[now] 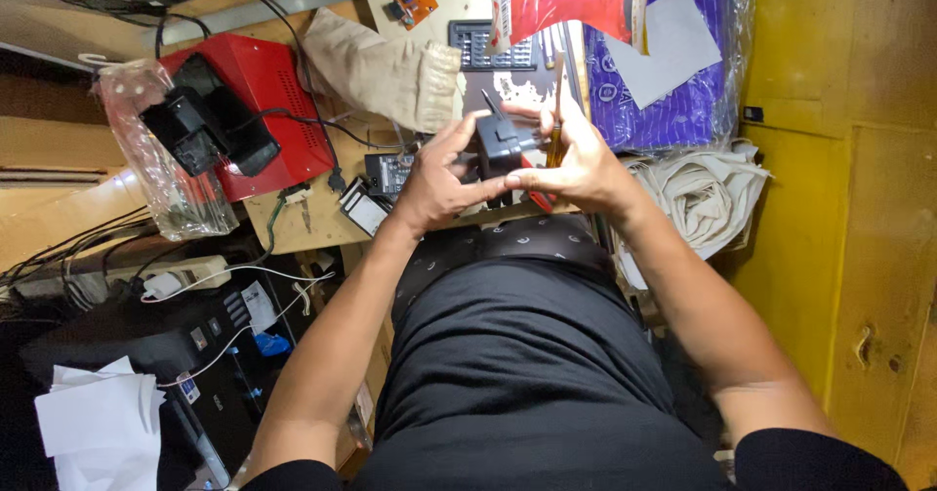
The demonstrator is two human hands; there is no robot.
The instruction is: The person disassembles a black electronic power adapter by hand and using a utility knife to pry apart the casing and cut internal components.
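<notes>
Both my hands meet over the edge of a wooden workbench (293, 223). My left hand (439, 174) grips a small black boxy device (503, 144) from the left. My right hand (581, 164) steadies the device from the right and also holds a screwdriver (556, 125) with an amber and red handle, its shaft pointing up and away. A thin black prong sticks up from the top of the device.
A red metal box (268, 91) with black parts on it lies left, beside a clear plastic bag (161, 174). A beige cloth (386, 71), a keypad (488, 47), a purple wrapped pack (673, 71), white cloth (708, 198) and a yellow wall (849, 159) surround the bench.
</notes>
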